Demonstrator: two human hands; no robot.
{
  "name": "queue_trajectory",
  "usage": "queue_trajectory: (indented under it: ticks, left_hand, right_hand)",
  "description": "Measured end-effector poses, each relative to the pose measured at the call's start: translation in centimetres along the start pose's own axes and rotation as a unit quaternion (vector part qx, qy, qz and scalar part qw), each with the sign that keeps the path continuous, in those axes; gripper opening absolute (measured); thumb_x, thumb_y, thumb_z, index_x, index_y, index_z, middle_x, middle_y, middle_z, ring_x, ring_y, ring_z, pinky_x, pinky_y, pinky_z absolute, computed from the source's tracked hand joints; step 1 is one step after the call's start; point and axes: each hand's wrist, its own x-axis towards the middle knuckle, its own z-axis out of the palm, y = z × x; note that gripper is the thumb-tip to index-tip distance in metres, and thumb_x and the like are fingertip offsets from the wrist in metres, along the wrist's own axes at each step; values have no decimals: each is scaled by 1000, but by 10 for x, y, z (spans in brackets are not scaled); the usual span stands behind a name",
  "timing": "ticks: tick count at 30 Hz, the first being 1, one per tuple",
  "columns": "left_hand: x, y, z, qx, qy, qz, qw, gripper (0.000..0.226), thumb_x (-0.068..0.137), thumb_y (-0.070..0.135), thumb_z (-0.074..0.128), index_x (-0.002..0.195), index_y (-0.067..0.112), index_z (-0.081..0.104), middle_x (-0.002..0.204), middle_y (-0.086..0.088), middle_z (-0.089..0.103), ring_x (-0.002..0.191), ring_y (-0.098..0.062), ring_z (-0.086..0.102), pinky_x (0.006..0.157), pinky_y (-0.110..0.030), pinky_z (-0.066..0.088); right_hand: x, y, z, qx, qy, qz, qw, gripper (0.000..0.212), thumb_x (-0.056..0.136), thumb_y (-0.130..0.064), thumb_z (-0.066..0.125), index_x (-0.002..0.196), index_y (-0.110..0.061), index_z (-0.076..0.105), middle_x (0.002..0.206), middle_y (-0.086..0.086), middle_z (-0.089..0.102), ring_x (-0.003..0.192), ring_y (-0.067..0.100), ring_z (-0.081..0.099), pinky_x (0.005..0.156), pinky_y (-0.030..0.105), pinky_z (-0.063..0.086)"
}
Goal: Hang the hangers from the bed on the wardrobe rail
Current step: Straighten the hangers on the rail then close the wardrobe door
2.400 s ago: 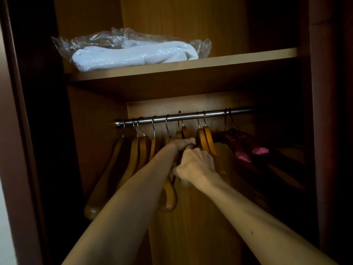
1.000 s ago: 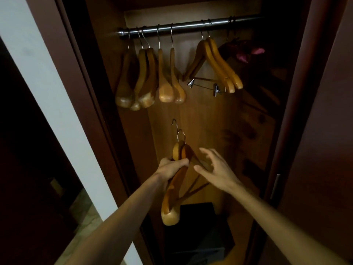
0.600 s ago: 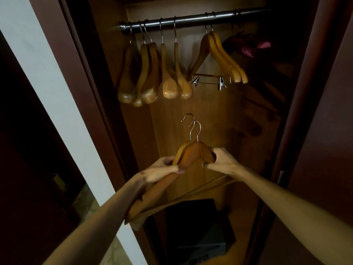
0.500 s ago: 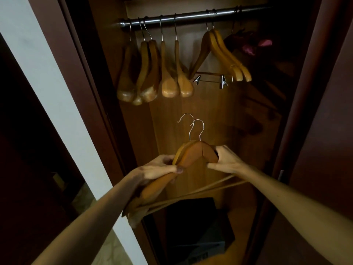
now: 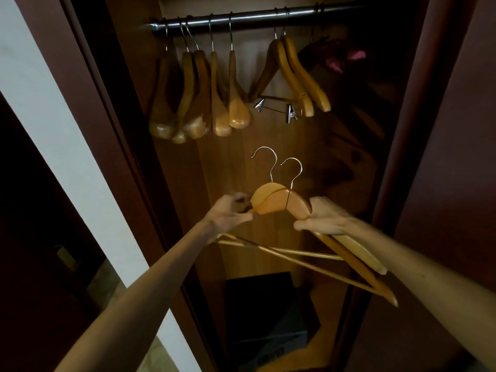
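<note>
Head view: two wooden hangers [image 5: 279, 201] are held together in front of the open wardrobe, well below the rail [image 5: 255, 18], hooks pointing up. The left hand [image 5: 230, 214] pinches their left shoulder with curled fingers, and the right hand [image 5: 326, 218] grips the right shoulder, thumb underneath. Seven wooden hangers [image 5: 214, 98] hang on the rail, one pair with clips [image 5: 291, 115]; a dark box [image 5: 264, 315] sits on the wardrobe floor.

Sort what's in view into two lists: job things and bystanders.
Job: two held wooden hangers, left hand, right hand, wardrobe rail, hung wooden hangers.
Bystanders: pink padded hangers, dark box on the wardrobe floor.
</note>
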Motion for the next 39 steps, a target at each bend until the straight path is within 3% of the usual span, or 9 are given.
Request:
queue_trajectory:
  ticks: [4,7,9,12,18,24,31,35,39]
  left_hand:
    - [-3,22,30,6,171,-26,985,53,90,42,73,132,16,55,110,3,58,99,-12,58,81,-25,54]
    - [0,46,54,-108,100,-90,985,52,90,57,65,112,11,66,86,1,68,77,-12,65,64,-20,51]
    - [3,57,66,-135,51,-80,986,56,87,63,65,98,8,72,75,-1,70,70,-10,68,67,-24,53]
    - [6,67,73,-142,58,-70,986,41,86,54,73,87,13,71,71,7,67,65,-1,63,63,-18,46]
    - [6,62,62,-261,114,-112,952,45,65,56,85,94,24,74,94,1,78,92,-17,74,89,-41,60]
    - [1,88,43,-307,128,-65,941,31,78,52,81,94,27,70,98,1,77,96,-15,74,87,-39,62]
    - [9,131,0,-232,197,15,953,31,88,54,70,89,22,70,87,-7,78,83,-20,75,81,-41,63]
    - [15,151,-29,-199,233,26,952,36,93,52,64,90,18,74,87,-5,76,84,-18,72,75,-29,58]
    - [28,166,-51,-167,258,7,952,54,93,58,60,91,6,74,85,-7,73,79,-20,68,68,-31,53]
  right_hand:
    - [-2,0,7,-16,38,45,998,33,77,-41,75,66,-21,52,63,-5,53,58,16,58,58,27,44]
    - [-4,-16,22,-36,95,86,991,27,81,-35,73,65,-21,56,63,-5,59,59,13,62,55,24,43]
    - [-5,-25,30,-39,126,100,986,21,83,-29,71,70,-19,57,67,-4,60,68,17,64,59,26,47]
    - [-10,-34,36,-16,126,106,986,20,87,-31,72,83,-19,57,72,-4,59,73,19,63,64,30,50]
    - [-20,-25,25,98,83,75,989,34,76,-45,77,91,-16,64,81,0,70,73,14,69,60,26,53]
    - [-33,-28,4,245,89,43,964,50,74,-61,75,92,-16,69,79,3,75,71,18,74,68,34,61]
    - [-35,-52,-36,306,152,-8,940,27,92,-43,66,100,-17,64,71,0,66,58,12,66,58,26,54]
    - [-19,-74,-54,336,167,-1,927,30,90,-45,66,101,-17,67,75,2,68,65,17,68,62,31,54]
    - [2,-91,-68,355,186,5,916,39,85,-50,66,108,-18,68,91,4,72,84,23,72,76,39,60]
